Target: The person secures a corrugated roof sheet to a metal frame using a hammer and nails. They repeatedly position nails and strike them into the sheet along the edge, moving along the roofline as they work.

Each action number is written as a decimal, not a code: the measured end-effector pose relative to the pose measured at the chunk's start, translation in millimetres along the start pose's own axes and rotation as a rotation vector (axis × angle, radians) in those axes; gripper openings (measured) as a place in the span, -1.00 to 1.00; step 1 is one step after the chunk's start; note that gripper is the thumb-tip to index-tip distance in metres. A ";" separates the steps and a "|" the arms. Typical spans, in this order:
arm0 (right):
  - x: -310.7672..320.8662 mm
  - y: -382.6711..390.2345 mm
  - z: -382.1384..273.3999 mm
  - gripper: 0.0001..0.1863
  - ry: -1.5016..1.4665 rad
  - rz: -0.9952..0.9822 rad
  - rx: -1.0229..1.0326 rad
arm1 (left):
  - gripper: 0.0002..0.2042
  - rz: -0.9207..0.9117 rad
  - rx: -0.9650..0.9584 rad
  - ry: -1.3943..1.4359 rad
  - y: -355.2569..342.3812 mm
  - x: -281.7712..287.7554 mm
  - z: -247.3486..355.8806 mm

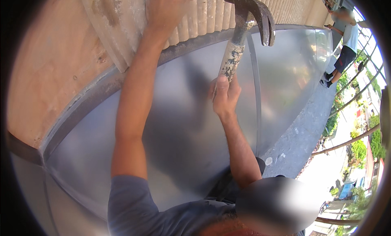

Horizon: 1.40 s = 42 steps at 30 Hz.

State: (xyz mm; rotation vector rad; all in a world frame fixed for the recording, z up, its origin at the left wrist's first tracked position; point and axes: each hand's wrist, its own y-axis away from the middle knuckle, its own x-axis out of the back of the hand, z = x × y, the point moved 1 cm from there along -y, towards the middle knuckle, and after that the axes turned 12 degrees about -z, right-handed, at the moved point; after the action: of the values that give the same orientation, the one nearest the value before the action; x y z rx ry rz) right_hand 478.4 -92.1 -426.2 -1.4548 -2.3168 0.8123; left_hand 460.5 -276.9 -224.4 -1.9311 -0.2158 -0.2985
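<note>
In my right hand (226,93) is a claw hammer (233,58) with a worn, paint-chipped handle. My fingers wrap round its lower grip, and the dark head and claw are raised in front of the ribbed wall. My left hand (168,9) is up at the ribbed wall panel (203,18), left of the hammer head. The picture's upper edge cuts off part of its fingers, so anything between them is hidden. Below both hands spreads a smooth, shiny grey metal sheet (175,126), and a dark edge strip (195,38) runs along its top against the wall.
A plain tan wall board (49,85) stands at the left. At the far right another person (346,36) stands on a grey ledge (297,126), arms toward the wall. Poles (350,140) cross the open side, with trees and buildings far below.
</note>
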 end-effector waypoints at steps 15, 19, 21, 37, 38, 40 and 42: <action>64.8 -26.4 22.9 -0.31 0.300 -0.185 0.019 | -0.92 0.017 -0.009 0.009 3.1 -1.1 -0.5; 80.8 -43.4 19.2 -0.34 0.330 -0.248 0.158 | -0.93 0.047 0.004 -0.001 6.0 -2.5 -4.5; 94.3 -54.3 26.7 -0.36 0.422 -0.257 0.142 | -0.94 0.051 -0.001 0.007 6.6 -5.2 -5.6; 117.8 -104.7 22.9 -0.51 0.609 -0.360 -0.023 | -0.96 0.019 -0.008 0.008 10.7 -2.7 -7.3; 122.7 -107.3 27.8 -0.52 0.573 -0.349 0.142 | -0.96 0.029 -0.010 0.009 8.8 -3.9 -7.7; 138.0 -104.5 40.7 -0.53 0.511 -0.321 0.457 | -0.96 0.055 -0.009 0.033 5.2 -4.6 -3.8; 139.9 -111.0 47.4 -0.51 0.562 -0.312 0.381 | -0.95 0.053 -0.022 0.040 4.3 -4.5 -3.5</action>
State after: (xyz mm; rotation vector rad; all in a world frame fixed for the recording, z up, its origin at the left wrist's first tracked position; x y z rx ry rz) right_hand 310.1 -18.9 -405.3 -0.9662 -1.7807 0.6105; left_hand 457.1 -281.8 -228.4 -1.9477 -0.1353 -0.3055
